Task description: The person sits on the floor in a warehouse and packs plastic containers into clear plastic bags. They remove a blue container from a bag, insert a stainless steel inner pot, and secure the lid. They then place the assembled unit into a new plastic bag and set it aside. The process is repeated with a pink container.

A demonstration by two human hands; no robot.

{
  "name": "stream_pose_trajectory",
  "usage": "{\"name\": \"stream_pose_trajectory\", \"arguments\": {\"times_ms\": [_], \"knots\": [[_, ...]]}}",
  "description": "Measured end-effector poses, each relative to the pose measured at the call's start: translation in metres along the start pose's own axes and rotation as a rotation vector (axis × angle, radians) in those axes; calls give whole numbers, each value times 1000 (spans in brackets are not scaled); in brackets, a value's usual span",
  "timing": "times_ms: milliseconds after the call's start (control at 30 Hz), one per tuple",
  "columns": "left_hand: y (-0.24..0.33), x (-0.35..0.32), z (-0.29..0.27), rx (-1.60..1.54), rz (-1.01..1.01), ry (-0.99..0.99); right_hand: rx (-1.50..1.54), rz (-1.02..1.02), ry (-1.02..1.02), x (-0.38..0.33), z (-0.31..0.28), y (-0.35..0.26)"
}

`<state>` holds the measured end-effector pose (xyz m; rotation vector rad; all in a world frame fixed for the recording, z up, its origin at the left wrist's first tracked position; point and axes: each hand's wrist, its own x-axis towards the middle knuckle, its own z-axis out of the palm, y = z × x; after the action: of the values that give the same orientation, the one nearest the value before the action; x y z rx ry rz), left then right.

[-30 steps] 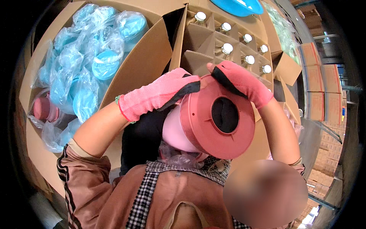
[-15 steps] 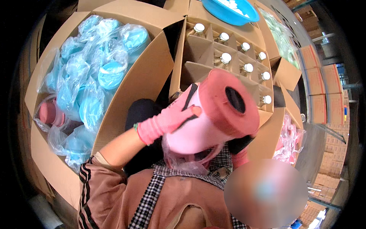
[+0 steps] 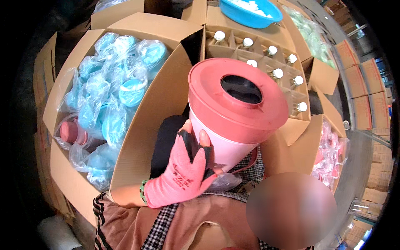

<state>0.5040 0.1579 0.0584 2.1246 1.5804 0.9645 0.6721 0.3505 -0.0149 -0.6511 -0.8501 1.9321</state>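
A large pink plastic jug (image 3: 235,156) with a wide darker red lid (image 3: 208,89) is tilted in front of my body. A black oval piece sits in the middle of the lid. My left hand (image 3: 181,171), in a pink glove with black-coated fingers and bare fingertips, grips the jug's pale side below the lid. Part of a red handle shows under the jug, at its lower right. Crumpled clear plastic film (image 3: 225,182) lies beneath it, against my checked apron. My right hand is out of sight; whether the jug hides it I cannot tell.
At left stands an open carton (image 3: 154,104) of bagged blue plastic vessels (image 3: 98,89) and a pink one. Ahead, a divided carton holds white-capped bottles (image 3: 273,52). A blue basin (image 3: 250,14) of white pieces sits beyond. Cartons of bagged pink (image 3: 329,154) and green goods (image 3: 310,31) stand right.
The jug has tipped, so its lid faces up more and lies further left. My left hand has shifted lower on its side. My right hand, partly visible before, has gone from sight.
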Motion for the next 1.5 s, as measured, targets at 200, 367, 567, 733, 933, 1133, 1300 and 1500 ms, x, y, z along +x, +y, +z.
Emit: {"name": "stream_pose_trajectory", "arguments": {"times_ms": [200,367,567,733,933,1133,1300,1500], "knots": [[-64,40,-49,93,233,310,8,0,-24,-5,18,-3],[-78,82,-64,-214,426,63,-117,-273,-108,-21,53,-52],[-75,84,-69,-132,482,59,-1619,-949,-446,-68,81,-84],[-68,82,-50,-196,522,149,-1574,-1025,-393,-79,86,-79],[-61,75,-52,-139,411,173,-1585,-999,-382,-82,87,-79],[-78,85,-59,-291,415,62,-1689,-836,-394,-90,113,-91],[-73,82,-53,-240,495,101,-1864,-776,-373,-104,132,-79],[-70,74,-51,-204,480,109,-1818,-833,-361,-105,134,-69]]}}
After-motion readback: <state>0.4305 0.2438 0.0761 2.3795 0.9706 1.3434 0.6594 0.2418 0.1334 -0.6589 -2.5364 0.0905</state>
